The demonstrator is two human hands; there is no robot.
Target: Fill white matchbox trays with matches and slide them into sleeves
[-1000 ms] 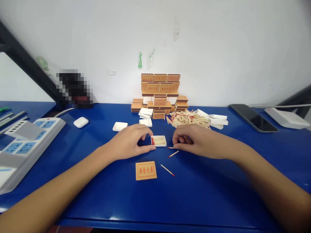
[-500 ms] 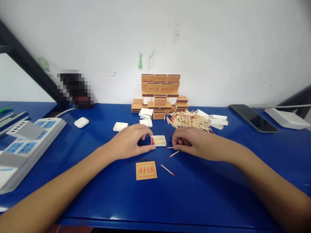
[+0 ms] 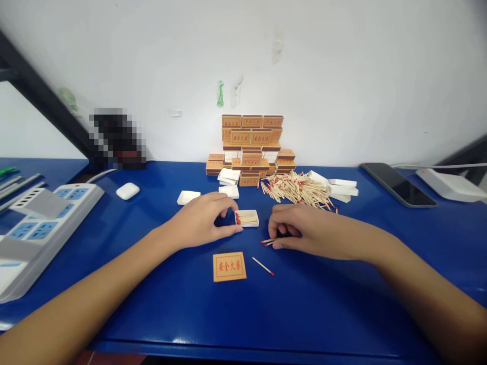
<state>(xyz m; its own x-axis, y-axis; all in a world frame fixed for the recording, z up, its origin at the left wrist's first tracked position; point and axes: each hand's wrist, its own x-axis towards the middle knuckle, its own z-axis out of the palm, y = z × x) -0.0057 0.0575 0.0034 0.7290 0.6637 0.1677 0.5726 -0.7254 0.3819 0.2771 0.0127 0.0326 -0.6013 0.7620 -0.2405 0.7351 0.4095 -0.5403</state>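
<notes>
My left hand (image 3: 207, 219) grips the left end of a small white matchbox tray (image 3: 255, 219), thumb at the near side and fingers at the far side. Red-headed matches (image 3: 245, 218) lie in the tray with their heads to the left. To the right of it, my right hand (image 3: 294, 226) is closed in a pinch on two matches (image 3: 268, 242), whose red heads stick out leftward just over the table. A single match (image 3: 263, 266) lies on the table nearer to me. Beside it is a flat orange matchbox sleeve (image 3: 230, 266) with red characters.
Stacked matchboxes (image 3: 251, 137) stand against the wall, with a heap of loose matches (image 3: 299, 188) in front. White trays (image 3: 228, 191) lie around both. A phone (image 3: 397, 185) and white box (image 3: 451, 185) are at right; a power strip (image 3: 57, 218) and white earbud case (image 3: 128, 191) at left.
My right hand has moved slightly toward me onto the second match, so two matches now lie together at its fingertips. My left hand stays at the tray.
</notes>
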